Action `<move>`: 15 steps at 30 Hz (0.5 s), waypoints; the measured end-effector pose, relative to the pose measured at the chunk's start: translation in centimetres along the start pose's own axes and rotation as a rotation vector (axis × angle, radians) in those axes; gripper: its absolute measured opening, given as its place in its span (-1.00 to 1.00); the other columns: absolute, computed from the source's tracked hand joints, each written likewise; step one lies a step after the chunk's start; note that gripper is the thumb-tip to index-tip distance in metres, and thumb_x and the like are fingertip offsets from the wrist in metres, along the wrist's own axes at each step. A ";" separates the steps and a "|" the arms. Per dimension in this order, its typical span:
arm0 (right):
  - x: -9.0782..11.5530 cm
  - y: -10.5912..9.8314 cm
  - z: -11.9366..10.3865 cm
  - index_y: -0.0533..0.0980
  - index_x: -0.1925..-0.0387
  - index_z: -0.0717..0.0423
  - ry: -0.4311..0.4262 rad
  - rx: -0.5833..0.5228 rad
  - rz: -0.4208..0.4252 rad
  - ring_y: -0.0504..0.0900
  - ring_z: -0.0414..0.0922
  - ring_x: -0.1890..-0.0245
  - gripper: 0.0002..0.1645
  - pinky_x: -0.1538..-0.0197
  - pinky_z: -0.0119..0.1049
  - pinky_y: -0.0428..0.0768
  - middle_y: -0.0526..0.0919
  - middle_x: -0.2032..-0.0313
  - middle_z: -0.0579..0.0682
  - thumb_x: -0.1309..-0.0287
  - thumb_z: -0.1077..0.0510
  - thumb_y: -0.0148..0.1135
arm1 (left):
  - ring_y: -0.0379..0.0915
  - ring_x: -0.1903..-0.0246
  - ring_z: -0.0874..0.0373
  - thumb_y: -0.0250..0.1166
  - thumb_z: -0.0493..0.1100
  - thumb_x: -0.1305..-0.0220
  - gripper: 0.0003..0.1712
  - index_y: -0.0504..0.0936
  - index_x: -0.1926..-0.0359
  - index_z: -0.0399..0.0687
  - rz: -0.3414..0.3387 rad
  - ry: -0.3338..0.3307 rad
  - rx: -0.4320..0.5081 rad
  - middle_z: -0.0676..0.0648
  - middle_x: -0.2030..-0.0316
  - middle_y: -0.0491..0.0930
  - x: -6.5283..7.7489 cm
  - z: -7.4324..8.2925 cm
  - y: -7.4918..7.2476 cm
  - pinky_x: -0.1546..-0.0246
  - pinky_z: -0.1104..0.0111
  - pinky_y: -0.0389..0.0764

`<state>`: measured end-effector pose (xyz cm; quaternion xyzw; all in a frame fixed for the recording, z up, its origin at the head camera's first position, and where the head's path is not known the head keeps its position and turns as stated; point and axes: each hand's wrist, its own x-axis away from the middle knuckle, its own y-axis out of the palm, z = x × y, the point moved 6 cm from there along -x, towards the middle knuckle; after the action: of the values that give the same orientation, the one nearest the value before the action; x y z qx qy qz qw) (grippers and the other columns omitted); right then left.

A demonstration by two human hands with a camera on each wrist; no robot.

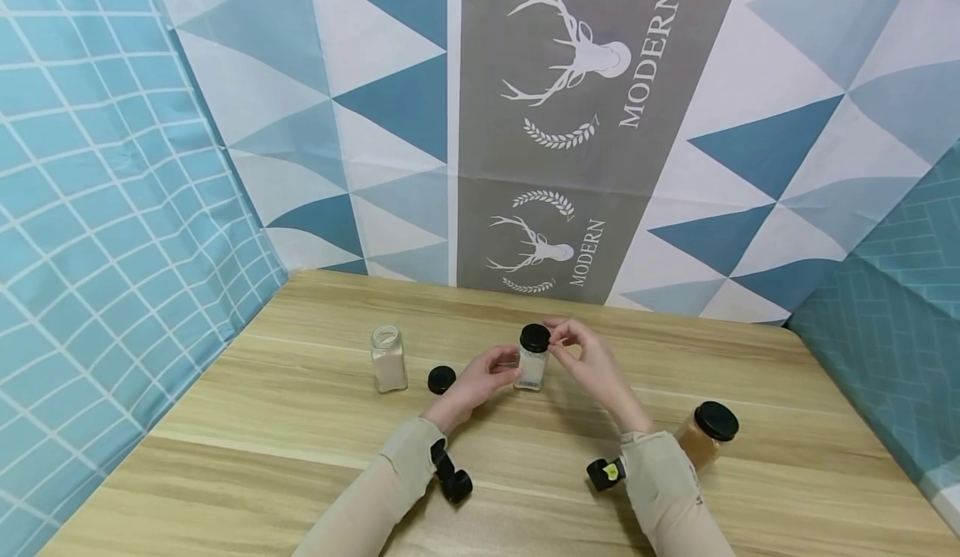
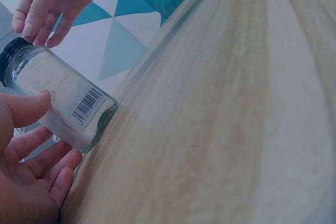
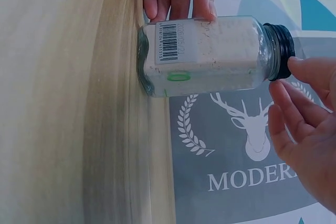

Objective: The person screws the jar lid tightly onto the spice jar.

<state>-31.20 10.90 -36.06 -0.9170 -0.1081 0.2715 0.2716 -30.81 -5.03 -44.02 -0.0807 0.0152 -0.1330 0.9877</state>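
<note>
A square glass jar [image 1: 532, 367] of pale powder stands upright on the table with its black lid [image 1: 535, 338] on. My left hand [image 1: 480, 380] holds the jar's body from the left, thumb on one side and fingers behind. From the right, my right hand [image 1: 591, 365] pinches the edge of the lid between thumb and fingertips. A white barcode label [image 3: 176, 43] shows low on the jar in the right wrist view. In the left wrist view, the jar's base [image 2: 102, 124] is right at the wooden surface.
To the left stands an open jar [image 1: 389, 365] of pinkish powder, with a loose black lid [image 1: 442, 379] beside it. A larger black-lidded jar [image 1: 708, 432] of orange-brown contents is by my right forearm, partly hidden by the sleeve. Patterned cloth [image 1: 397, 123] hangs behind the wooden table [image 1: 300, 357].
</note>
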 end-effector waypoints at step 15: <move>0.0 -0.3 -0.4 0.56 0.09 0.15 -0.034 0.087 0.031 0.56 -0.09 0.24 -0.70 0.13 -0.18 0.53 0.56 0.23 0.00 -0.09 0.30 0.20 | 0.33 -0.10 -0.08 0.17 -0.12 -0.25 -0.44 0.30 -0.23 -0.19 -0.008 -0.004 -0.013 -0.21 -0.13 0.40 0.6 1.0 0.0 -0.08 0.09 0.38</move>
<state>-30.98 10.97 -35.68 -0.9012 -0.0865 0.2957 0.3049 -30.16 -5.06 -43.06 -0.0873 0.0137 -0.1365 0.9867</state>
